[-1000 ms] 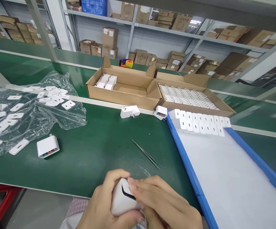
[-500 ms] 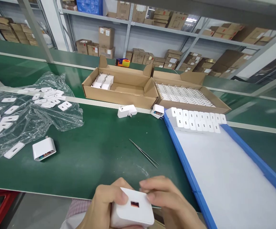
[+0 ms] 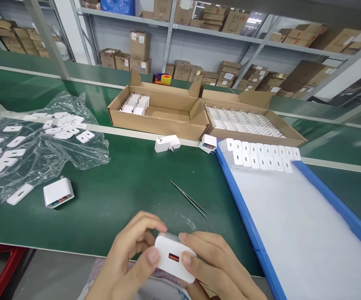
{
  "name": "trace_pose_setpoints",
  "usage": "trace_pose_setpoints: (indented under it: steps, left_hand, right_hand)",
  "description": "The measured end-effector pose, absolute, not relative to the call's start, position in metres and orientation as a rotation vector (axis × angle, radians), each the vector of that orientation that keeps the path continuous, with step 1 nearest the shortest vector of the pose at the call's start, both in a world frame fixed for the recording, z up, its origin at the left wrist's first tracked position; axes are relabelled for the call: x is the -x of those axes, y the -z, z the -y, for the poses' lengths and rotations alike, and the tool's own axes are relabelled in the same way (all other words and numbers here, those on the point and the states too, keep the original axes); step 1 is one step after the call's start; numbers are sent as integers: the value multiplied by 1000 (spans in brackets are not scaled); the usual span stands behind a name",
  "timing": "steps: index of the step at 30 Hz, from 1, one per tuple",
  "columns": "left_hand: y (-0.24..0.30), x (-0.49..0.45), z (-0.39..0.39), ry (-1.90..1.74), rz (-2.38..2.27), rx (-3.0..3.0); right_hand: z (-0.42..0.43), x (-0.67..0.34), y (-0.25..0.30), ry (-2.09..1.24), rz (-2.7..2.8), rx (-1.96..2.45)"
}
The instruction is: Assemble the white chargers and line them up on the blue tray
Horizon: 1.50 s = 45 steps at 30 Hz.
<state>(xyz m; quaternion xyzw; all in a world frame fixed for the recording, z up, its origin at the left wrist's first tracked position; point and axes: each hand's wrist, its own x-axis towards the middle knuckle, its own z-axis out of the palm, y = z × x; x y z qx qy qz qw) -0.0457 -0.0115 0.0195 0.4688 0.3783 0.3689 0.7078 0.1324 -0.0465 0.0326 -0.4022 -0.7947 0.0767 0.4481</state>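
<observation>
A white USB charger (image 3: pixel 178 266) is held low at the table's front edge, its face with the orange-red USB slot turned up toward me. My right hand (image 3: pixel 217 262) grips its right side, thumb and fingers pressed on the face and the upper edge. On the opposite side, my left hand (image 3: pixel 136 254) has its thumb at the face's left edge and a fingertip at the top corner. The charger's underside is hidden. Beyond my hands lies a pair of steel tweezers (image 3: pixel 189 199) on the green table.
At left, a white open-ended charger housing (image 3: pixel 58 193) sits beside a clear plastic bag (image 3: pixel 83 146) strewn with white cover plates. A blue-edged tray (image 3: pixel 236 200) holds rows of chargers at right. Two cardboard boxes (image 3: pixel 158 125) with white parts stand behind; more chargers (image 3: pixel 167 143) lie before them.
The charger has turned and tilted, and its slot now shows orange-red. My left thumb has slid off the face to its left edge, while my right fingers have closed further over the right side.
</observation>
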Motion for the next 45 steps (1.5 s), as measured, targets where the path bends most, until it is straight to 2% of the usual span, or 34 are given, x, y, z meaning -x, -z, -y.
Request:
trace_pose_setpoints:
  steps: [3,7,12,17,21,28,35,39,45]
  left_hand:
    - [-21,51,4,-707,-741,-916]
    - [-13,47,0,-747,-738,-941]
    - [-11,40,5,-935,-812,-933]
    - [-10,41,6,-1001,-757,-1125]
    - [-9,41,4,-984,-729,-1157]
    - [-4,41,3,-921,-751,-922]
    - [-12,49,1,-809,-842,-1137]
    - [-11,47,1,-856,-854,-1095]
    - [2,41,-1,-850,-910,-1002]
  right_hand:
    - [42,-131,-29,-116,2029,940]
    - [36,-125,-27,-103,1942,981]
    - [38,-120,-11,-581,1590,1249]
    - [41,-106,4,-972,1279,1104]
    - [45,-99,-1,-983,1169,1167]
    - [44,-111,-1,-939,1310,1224]
    - [45,-126,5,-803,1504,1188]
    - [44,-133,-4,-399,1785,1240]
    - [43,-140,-33,198,2354,1068]
